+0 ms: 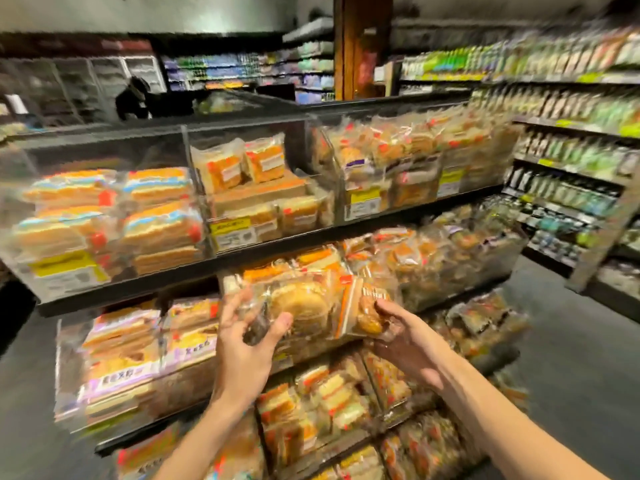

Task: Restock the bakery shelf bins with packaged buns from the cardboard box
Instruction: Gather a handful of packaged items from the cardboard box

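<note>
A clear packet of round buns (304, 306) is held in front of the middle shelf's clear bin (450, 271). My left hand (246, 344) grips its left end, thumb on the front. My right hand (401, 336) grips its right end, next to an orange-striped label (349, 308). The bin behind the packet is packed with similar bun packets. The cardboard box is out of view. The whole frame is motion-blurred.
Clear bins of sliced bread and cakes fill the top shelf (242, 202), the left bin (138, 344) and the lower bins (329, 403). A grocery aisle shelf (571, 150) stands to the right across dark floor (571, 358). A person (133, 98) stands far back left.
</note>
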A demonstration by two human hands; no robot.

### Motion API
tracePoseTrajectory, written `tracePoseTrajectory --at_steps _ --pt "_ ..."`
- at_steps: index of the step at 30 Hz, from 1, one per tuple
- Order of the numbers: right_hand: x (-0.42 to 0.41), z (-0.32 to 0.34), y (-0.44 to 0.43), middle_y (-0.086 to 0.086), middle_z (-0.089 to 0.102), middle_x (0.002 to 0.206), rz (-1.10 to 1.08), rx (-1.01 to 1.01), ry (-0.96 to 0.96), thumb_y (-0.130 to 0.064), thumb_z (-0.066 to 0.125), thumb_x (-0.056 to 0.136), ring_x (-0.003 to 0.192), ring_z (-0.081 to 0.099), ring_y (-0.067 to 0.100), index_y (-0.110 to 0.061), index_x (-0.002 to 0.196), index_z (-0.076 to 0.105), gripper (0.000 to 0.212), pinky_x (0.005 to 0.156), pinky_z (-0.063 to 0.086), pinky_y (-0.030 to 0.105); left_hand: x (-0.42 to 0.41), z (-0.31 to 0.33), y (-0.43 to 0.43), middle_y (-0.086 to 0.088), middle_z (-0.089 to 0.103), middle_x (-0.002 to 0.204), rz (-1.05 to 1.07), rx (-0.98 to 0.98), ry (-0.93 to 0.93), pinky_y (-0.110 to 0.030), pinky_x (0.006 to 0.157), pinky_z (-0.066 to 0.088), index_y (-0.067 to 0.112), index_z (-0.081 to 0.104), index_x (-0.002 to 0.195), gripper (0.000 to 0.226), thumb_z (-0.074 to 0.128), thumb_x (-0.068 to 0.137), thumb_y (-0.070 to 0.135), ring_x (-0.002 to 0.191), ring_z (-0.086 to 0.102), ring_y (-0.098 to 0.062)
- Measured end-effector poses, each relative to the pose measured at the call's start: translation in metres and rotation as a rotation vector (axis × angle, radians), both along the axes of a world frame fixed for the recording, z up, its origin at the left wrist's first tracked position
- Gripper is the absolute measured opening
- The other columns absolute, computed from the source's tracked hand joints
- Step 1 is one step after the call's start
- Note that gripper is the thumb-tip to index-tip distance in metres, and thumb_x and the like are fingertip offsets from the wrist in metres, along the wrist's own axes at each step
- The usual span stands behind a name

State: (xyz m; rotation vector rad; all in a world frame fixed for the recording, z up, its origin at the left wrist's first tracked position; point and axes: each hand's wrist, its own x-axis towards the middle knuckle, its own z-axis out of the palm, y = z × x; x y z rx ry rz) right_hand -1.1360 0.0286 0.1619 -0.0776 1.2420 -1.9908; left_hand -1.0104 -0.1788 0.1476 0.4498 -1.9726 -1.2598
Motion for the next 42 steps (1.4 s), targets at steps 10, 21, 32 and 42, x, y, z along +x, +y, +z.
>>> tracePoseTrajectory --at_steps 10,21,32,42 --pt "-0.093 -0.032 0.081 0.013 0.073 0.088 -0.295 0.120 0.031 -0.018 0.068 0.084 0.072 0.068 0.021 0.004 0.125 0.056 0.047 0.082 0.056 0.040 -0.137 -0.030 0.041 0.015 0.045 0.138 -0.213 0.031 -0.094 -0.021 0.106 0.028 0.019 0.073 0.093 0.058 0.072 0.069 0.072 0.127 0.037 0.002" --pt "-0.265 -0.050 0.132 0.012 0.076 0.095 -0.308 0.437 0.277 -0.029 0.085 0.074 0.078 0.074 0.024 -0.003 0.109 0.065 0.048 0.065 0.058 0.034 -0.242 -0.054 0.092 0.018 0.042 0.141 -0.034 0.001 -0.176 -0.035 0.113 0.032 0.015 0.074 0.101 0.051 0.070 0.066 0.052 0.135 0.036 -0.006" --pt "-0.323 -0.029 0.027 -0.005 0.070 0.092 -0.043 0.680 0.988 -0.067 0.069 0.075 0.087 0.065 0.014 -0.021 0.100 0.067 0.053 0.083 0.054 0.037 -0.229 -0.058 0.117 0.019 0.046 0.140 0.408 0.110 -0.109 -0.056 0.107 0.042 0.013 0.075 0.085 0.059 0.074 0.068 0.069 0.134 0.038 0.001" --pt "-0.307 -0.035 -0.021 0.008 0.066 0.107 0.001 1.005 1.359 -0.058 0.052 0.094 0.105 0.059 0.030 -0.016 0.107 0.051 0.044 0.078 0.044 0.037 -0.212 -0.033 0.123 0.021 0.039 0.142 0.390 0.161 -0.122 -0.045 0.114 0.035 0.034 0.071 0.086 0.032 0.074 0.069 0.060 0.133 0.035 0.003"
